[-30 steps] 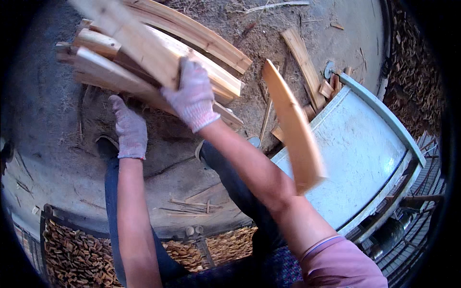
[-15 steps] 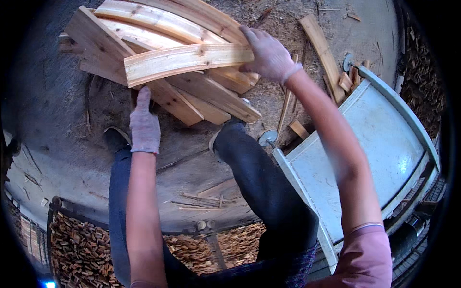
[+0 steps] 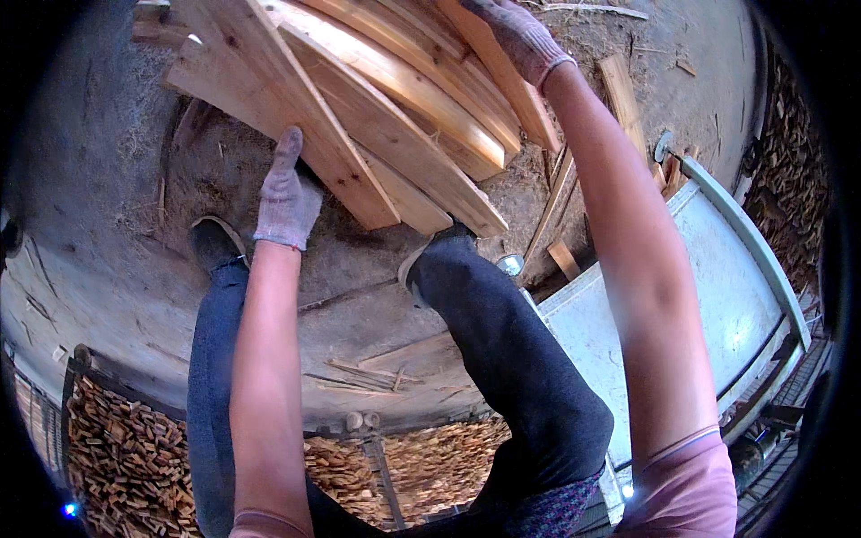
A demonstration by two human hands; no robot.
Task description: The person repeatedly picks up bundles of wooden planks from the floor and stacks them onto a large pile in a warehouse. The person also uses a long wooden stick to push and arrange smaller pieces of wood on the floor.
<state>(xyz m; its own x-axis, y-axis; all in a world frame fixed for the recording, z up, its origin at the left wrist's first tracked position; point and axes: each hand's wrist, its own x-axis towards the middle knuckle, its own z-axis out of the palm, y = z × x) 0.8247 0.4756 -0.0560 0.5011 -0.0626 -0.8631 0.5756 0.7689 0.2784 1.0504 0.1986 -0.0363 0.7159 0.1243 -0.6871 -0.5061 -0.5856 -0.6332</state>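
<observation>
We note rough, matt pale wood planks (image 3: 377,125), knitted cloth gloves on our left hand (image 3: 287,193) and right hand (image 3: 520,36), and a smooth painted metal table (image 3: 717,296).

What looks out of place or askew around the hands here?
The stack of wooden slats under both gloved hands lies fanned and crooked, ends uneven. Loose offcuts and splinters litter the dirt floor.

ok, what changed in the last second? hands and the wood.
The right hand let go of the single curved plank it was carrying; that plank now lies on the plank stack, and the hand rests on the stack's top edge. The left hand stayed pressed against the stack's underside. The pale metal table and feet did not visibly move.
</observation>
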